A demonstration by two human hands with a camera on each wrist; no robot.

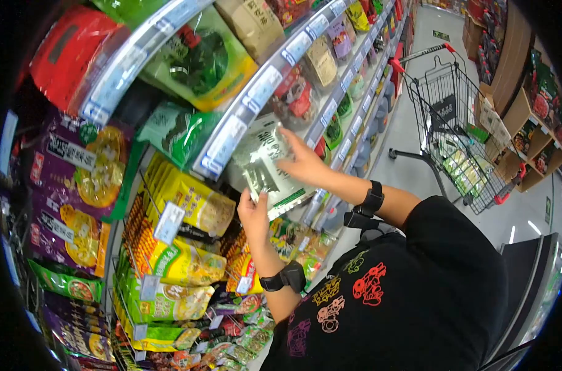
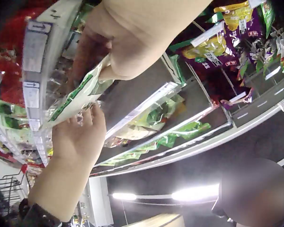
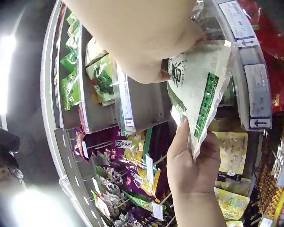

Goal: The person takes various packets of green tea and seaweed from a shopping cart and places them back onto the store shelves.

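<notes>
Beside shelf [image 1: 245,112], left grip [image 1: 254,217], right grip [image 1: 305,166] closed on white packet [image 1: 288,188].

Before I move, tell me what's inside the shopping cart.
Green-and-white plastic-wrapped packages lie low inside the black wire shopping cart. Exactly what they hold is too small to tell, and anything directly beneath them is covered.

Place: I am in a supermarket aisle.
Price labels [image 1: 229,139]: they line the shelf edges [image 1: 245,113] beside me.
Food packets [image 1: 200,203]: hung in rows before me.
Shopping cart [image 1: 443,112]: stands near me on the pale floor [image 1: 405,185].
</notes>
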